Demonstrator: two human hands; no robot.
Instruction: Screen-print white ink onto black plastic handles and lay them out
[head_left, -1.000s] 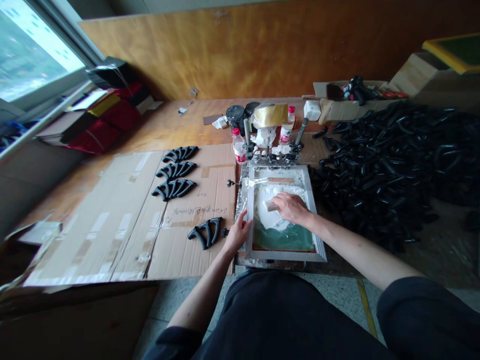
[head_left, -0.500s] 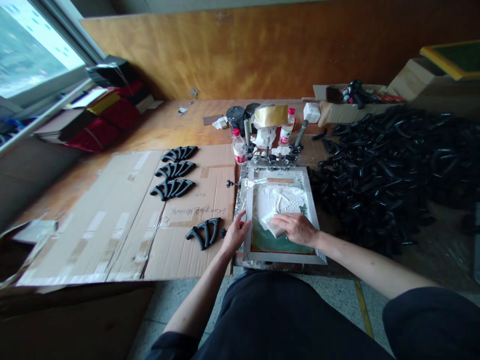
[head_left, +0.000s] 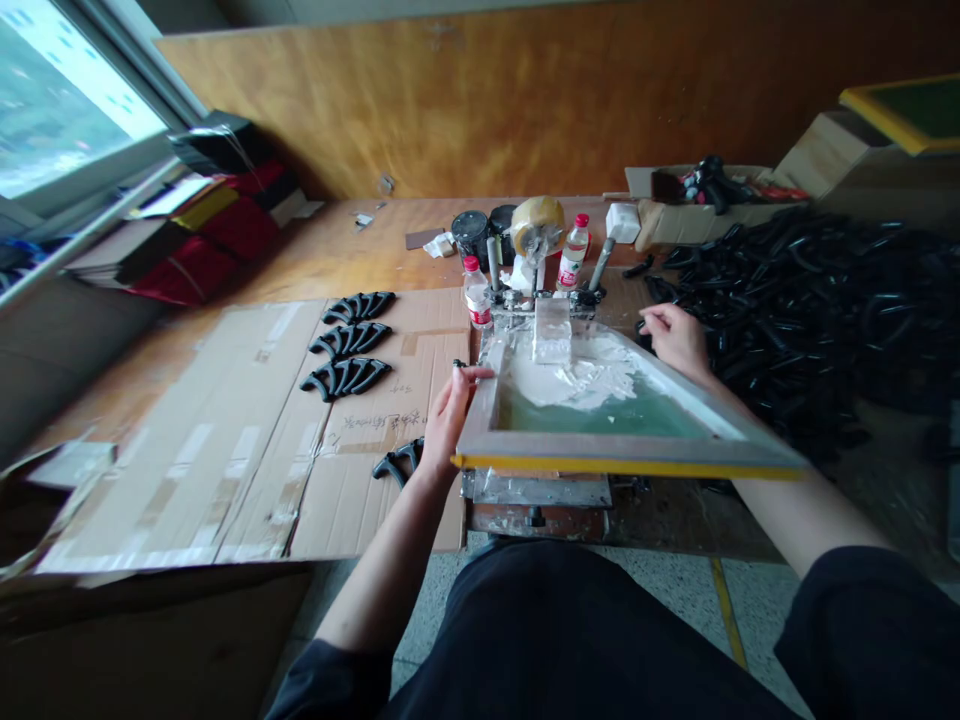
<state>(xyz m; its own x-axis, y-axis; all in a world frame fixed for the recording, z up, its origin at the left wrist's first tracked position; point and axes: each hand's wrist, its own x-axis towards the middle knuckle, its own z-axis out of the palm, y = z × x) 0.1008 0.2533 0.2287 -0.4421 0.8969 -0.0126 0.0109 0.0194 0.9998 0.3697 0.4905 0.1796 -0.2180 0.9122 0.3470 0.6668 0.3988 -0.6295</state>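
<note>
A screen-printing frame (head_left: 627,455) with green mesh and white ink is tilted up, its near yellow edge raised off the base (head_left: 537,490). My left hand (head_left: 452,408) grips the frame's left rail. My right hand (head_left: 675,338) is at the frame's far right side, beside the pile of black curved parts (head_left: 810,320); its fingers are bent, and I cannot tell whether it holds anything. A white squeegee block (head_left: 551,332) rests in the ink at the far end of the mesh. A black fan-shaped part (head_left: 399,460) lies on cardboard by my left wrist.
Flattened cardboard (head_left: 247,440) covers the left of the wooden bench, with three rows of black fan-shaped parts (head_left: 349,345). Bottles (head_left: 478,292), black jars (head_left: 471,232) and a tape roll (head_left: 537,222) stand behind the frame's hinge. Boxes (head_left: 705,210) sit at the back right.
The right hand stopped wiping the squeegee over the mesh and left it at the far end, then moved to the frame's right side. The left hand lifted the frame's near edge.
</note>
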